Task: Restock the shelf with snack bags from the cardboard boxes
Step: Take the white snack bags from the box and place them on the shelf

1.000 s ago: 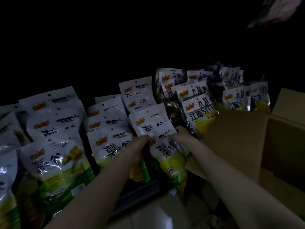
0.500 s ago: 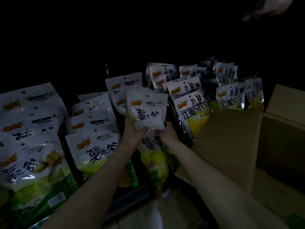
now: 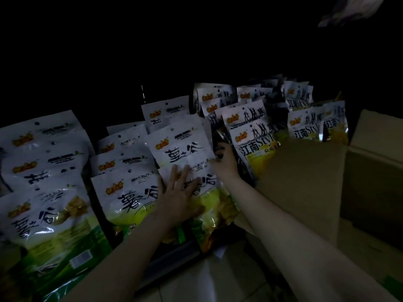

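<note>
- Dimly lit; my left hand lies flat, fingers spread, pressing the front snack bag on the shelf.
- My right hand pinches the right edge of the upright bag just behind it.
- Cardboard box stands open to the right, beside the bags.

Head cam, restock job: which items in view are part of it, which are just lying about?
In the job:
- left hand, flat on the front snack bag
- right hand at the edge of the bag behind
- rows of shelved bags
- cardboard box

Lying about:
- pale blurred object, top right, unidentifiable
</note>
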